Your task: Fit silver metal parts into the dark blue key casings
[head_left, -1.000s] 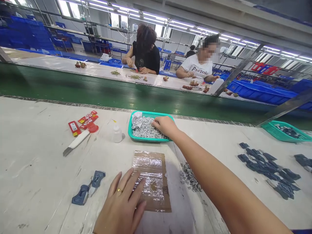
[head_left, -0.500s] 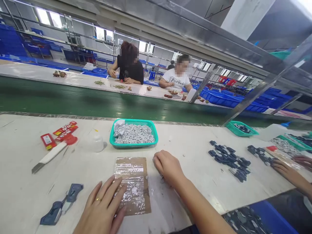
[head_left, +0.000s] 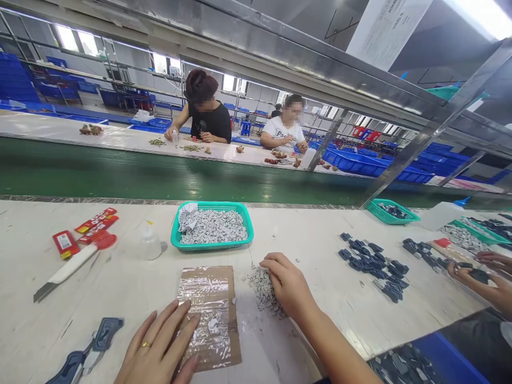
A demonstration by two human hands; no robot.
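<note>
My left hand (head_left: 160, 346) lies flat with fingers spread on the lower left of a cardboard piece (head_left: 234, 330) wrapped in clear film. A small whitish spot (head_left: 214, 324) shows on the film. To the right of the cardboard is a loose heap of small grey-white chips (head_left: 262, 290). My right hand (head_left: 290, 282) rests at the heap's right side, loosely cupped, its fingers partly apart; the palm side is hidden. Behind the cardboard stands a green basket (head_left: 212, 246) full of similar chips. Dark blue moulded parts (head_left: 106, 333) lie at the lower left.
Left of the basket are a clear bottle (head_left: 150, 245), a white-handled knife (head_left: 76, 265) and red packets (head_left: 66, 244). More dark blue parts (head_left: 366, 256) lie on the right, near a co-worker's hands (head_left: 472, 274). Two people sit across the green belt (head_left: 132, 170).
My right hand has shifted slightly right and down, uncovering the heap of chips. My left hand stays on the cardboard. The co-worker at right has lifted a dark part.
</note>
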